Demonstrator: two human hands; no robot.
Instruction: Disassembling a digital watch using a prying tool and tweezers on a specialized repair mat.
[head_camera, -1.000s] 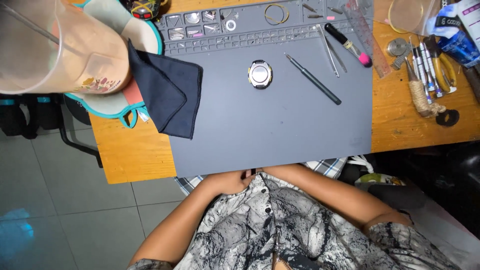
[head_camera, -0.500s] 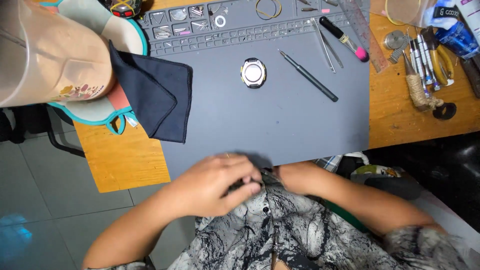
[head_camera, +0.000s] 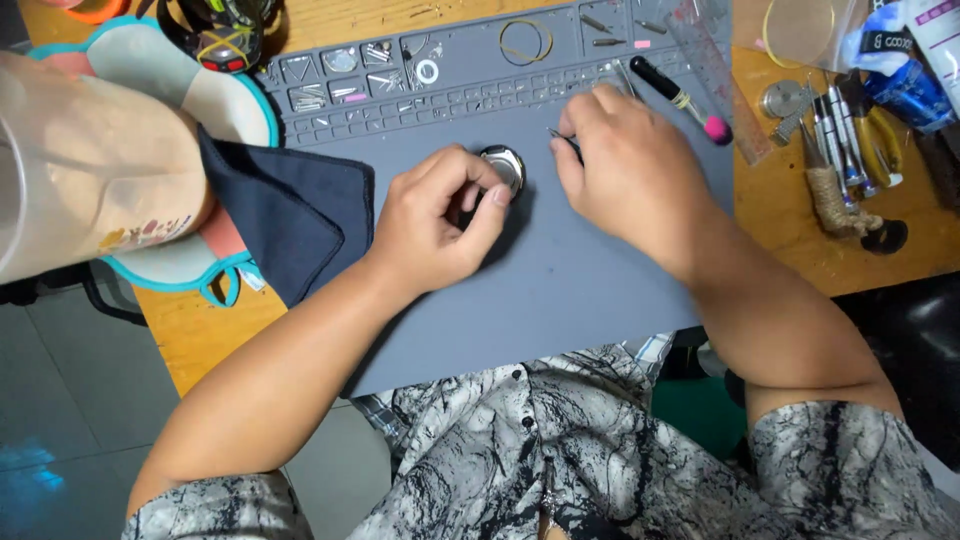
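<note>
A: Left hand (head_camera: 437, 222)?
B: Fingers curled around a round silver metal watch case (head_camera: 503, 166), pinning it on the grey rubber work mat (head_camera: 560, 290).
A: Right hand (head_camera: 628, 170)?
B: Just right of the case, pinching a thin dark metal tool (head_camera: 560, 137), tip towards the case. Dark blue cloth (head_camera: 285, 215) lies left of the left hand.
</note>
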